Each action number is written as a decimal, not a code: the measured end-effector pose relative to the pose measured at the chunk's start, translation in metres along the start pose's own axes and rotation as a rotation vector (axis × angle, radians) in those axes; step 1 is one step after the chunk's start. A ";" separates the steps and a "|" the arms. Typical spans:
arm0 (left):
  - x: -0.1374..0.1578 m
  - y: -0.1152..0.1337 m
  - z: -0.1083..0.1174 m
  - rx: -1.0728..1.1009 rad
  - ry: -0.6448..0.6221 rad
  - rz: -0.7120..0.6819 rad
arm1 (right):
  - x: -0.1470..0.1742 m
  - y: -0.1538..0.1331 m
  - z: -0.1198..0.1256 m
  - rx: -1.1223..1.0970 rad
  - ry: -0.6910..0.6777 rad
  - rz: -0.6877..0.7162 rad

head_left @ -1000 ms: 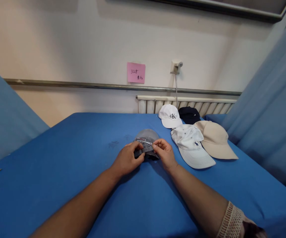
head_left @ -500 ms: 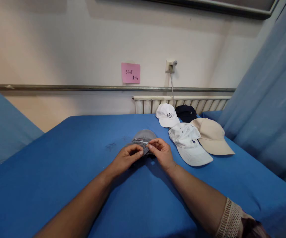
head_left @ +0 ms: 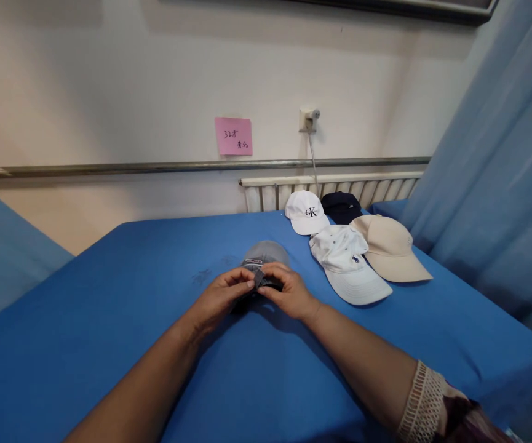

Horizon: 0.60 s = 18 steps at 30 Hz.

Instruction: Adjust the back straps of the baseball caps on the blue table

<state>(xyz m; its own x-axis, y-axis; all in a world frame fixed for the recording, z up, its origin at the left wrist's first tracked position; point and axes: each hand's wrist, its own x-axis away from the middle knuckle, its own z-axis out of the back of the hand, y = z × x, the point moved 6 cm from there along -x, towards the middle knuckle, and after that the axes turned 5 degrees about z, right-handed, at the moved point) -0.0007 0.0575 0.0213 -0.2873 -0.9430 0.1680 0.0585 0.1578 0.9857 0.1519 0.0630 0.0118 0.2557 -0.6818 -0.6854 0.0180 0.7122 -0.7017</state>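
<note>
A grey baseball cap (head_left: 266, 249) lies on the blue-covered table (head_left: 164, 258), its small label and back strap (head_left: 259, 277) turned toward me. My left hand (head_left: 222, 295) pinches the strap from the left, thumb against fingers. From the right, my right hand (head_left: 288, 290) closes thumb and fingers on the same strap, close to the left fingertips. The cap's lower part is partly hidden behind both hands. Exactly how the strap ends sit between the fingers is too small to make out.
To the right stand a white cap with black letters (head_left: 306, 212), a dark navy cap (head_left: 342, 207), a pale cap with a small horse logo (head_left: 351, 264) and a beige cap (head_left: 392, 246). Behind are a radiator (head_left: 270, 195) and a wall rail (head_left: 164, 167). Blue curtains (head_left: 487, 166) hang at the sides.
My hands have drawn closer together at the strap, and the right hand has shifted left and slightly down. The white piece seen between the fingers earlier no longer shows. The view has shifted a little.
</note>
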 end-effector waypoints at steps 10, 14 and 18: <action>-0.001 0.000 0.002 0.027 0.040 -0.004 | -0.002 0.000 0.001 0.083 -0.013 -0.037; -0.002 -0.002 -0.001 0.114 0.021 0.001 | -0.001 0.000 -0.001 0.073 -0.032 -0.035; 0.000 -0.004 -0.005 0.190 0.003 0.023 | 0.001 0.005 -0.005 -0.012 -0.031 -0.062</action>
<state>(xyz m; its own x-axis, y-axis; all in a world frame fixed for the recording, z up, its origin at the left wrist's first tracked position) 0.0037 0.0560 0.0171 -0.2853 -0.9393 0.1905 -0.1167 0.2313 0.9659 0.1474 0.0651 0.0067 0.2842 -0.7190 -0.6343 0.0235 0.6666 -0.7451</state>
